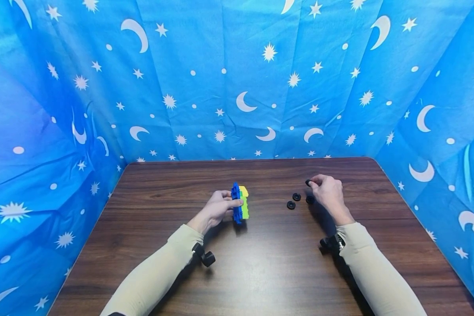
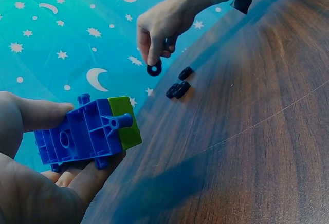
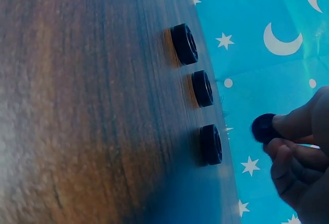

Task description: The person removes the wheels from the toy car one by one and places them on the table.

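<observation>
My left hand (image 1: 217, 207) grips a toy vehicle body (image 1: 238, 204) clear of the table, thumb on one side and fingers on the other. Its blue base (image 2: 77, 134) with stubby axle pegs faces the left wrist camera; green and yellow blocks sit on the other side. On the right, my right hand (image 1: 327, 191) pinches a small black toy wheel (image 3: 263, 127) between thumb and fingertips, raised above the table. Three more black wheels lie flat close by: one wheel (image 1: 291, 205) nearest me, another wheel (image 1: 296, 197) behind it, and a third wheel (image 1: 310, 200) beneath the right hand.
Both hands work over a brown wood-grain table (image 1: 260, 272). A blue cloth (image 1: 205, 87) with white moons and stars hangs behind it and along both sides. Black wrist cameras are strapped at the left wrist (image 1: 203, 255) and right wrist (image 1: 332, 243).
</observation>
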Tool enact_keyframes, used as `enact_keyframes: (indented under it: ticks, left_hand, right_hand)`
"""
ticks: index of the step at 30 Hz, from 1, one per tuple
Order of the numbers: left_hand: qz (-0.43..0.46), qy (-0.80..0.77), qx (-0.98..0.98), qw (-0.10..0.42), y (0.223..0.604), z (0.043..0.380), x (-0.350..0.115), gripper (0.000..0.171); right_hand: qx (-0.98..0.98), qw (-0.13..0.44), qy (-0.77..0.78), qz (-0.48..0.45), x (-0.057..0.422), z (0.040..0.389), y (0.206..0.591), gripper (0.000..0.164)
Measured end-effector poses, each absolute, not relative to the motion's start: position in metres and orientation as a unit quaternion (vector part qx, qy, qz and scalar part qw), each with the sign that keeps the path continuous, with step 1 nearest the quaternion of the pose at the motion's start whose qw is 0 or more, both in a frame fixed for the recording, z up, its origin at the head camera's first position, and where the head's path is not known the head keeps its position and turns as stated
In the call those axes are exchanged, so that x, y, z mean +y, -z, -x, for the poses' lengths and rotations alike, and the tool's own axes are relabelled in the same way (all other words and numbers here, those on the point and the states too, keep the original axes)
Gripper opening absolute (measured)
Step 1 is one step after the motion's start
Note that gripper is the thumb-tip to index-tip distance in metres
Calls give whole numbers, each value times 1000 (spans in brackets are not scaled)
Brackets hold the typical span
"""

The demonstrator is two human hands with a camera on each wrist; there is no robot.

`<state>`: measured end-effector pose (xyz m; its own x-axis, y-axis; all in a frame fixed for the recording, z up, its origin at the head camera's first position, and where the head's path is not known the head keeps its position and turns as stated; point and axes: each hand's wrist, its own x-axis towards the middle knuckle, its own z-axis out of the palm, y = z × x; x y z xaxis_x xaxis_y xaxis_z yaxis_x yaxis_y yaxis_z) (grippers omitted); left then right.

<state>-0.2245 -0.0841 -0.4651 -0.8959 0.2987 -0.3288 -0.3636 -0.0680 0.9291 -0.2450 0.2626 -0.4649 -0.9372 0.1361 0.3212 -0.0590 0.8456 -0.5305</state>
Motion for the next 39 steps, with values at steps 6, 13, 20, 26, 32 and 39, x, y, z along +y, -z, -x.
enact_keyframes:
  ticks: [6,13,20,26,32,39]
  left_hand:
    - [27,-730,644,226,466,225,-84,44]
    - [27,-732,641,229,466,225,-84,44]
    - [25,-732,643,226,464,225,-84,45]
    - [28,-731,641,232,464,225,-83,45]
    - [26,-730,642,233,464,224,-84,43]
    - [24,-731,641,232,465,224,-82,44]
  right_hand:
    - [-952,142,-267,32,265,245,464,17]
    - [-956,124,-264,37,267,244,467,19]
    - [-959,105,-258,48,269,245,470,18]
    - [-964,78,-248,55,272,246,472,20]
    - [-963,70,-251,66,274,245,474,19]
    - [-964,70,-245,72,275,247,477,21]
